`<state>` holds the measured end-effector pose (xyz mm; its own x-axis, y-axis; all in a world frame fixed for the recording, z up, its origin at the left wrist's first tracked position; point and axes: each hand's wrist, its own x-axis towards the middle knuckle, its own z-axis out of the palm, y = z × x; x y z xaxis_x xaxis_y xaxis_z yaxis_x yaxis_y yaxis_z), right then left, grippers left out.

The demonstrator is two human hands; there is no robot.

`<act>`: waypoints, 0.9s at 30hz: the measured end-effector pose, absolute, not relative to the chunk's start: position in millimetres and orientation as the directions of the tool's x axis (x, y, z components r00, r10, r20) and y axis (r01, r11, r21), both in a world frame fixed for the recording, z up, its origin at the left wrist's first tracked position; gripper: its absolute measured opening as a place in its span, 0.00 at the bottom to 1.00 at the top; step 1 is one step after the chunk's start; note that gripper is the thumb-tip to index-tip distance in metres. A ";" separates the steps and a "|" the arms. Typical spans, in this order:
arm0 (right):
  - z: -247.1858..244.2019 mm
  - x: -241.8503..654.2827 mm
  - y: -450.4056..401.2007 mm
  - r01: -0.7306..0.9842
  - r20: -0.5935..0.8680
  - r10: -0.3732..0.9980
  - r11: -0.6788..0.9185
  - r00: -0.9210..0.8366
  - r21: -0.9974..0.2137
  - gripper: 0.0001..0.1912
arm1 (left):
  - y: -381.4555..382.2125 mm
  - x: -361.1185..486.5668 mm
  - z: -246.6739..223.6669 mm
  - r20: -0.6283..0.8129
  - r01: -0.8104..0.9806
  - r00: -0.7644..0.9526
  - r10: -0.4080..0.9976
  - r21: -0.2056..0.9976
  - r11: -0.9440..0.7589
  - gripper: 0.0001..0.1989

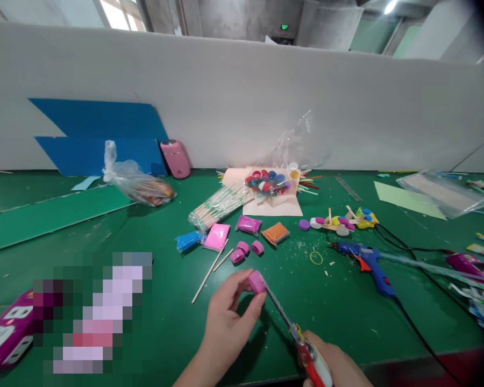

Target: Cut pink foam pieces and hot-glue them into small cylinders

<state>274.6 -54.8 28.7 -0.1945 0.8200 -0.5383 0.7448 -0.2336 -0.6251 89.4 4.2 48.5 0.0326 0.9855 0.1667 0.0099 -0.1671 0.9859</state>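
Observation:
Near the bottom centre, my left hand [236, 317] pinches a pink bottle cap [257, 282] between thumb and fingers. Wrapped round the red and white handle of a long thin metal tool [282, 312] is my right hand [331, 357]. The tool's tip meets the right side of the cap. Several more pink caps [243, 248] lie just beyond my left hand. Two wooden sticks [205, 280] rest to their left. Behind them are small packets in blue [189, 241], pink [216, 237], magenta [249, 224] and orange [276, 233].
A blue glue gun [371, 260] with its cord lies on the green table [157, 312] at right. Farther back are a bag of sticks [221, 204], coloured caps [272, 181], a pink cylinder [176, 159] and a tied plastic bag [139, 180]. A purple power strip [8, 333] sits at left.

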 end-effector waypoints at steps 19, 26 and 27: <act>11.3 274.3 -68.3 0.766 -0.538 0.834 -0.266 -0.122 -0.585 0.17 | 5.0 82.2 44.4 0.333 0.191 0.117 0.936 0.917 -0.350 0.19; 9.7 278.6 -64.3 0.767 -0.611 0.768 -0.271 -0.192 -0.582 0.17 | 4.7 78.6 33.6 0.394 0.295 0.190 0.899 0.851 -0.435 0.21; 10.2 279.2 -63.2 0.776 -0.634 0.744 -0.268 -0.210 -0.571 0.17 | 4.5 78.6 33.9 0.382 0.287 0.195 0.903 0.858 -0.425 0.20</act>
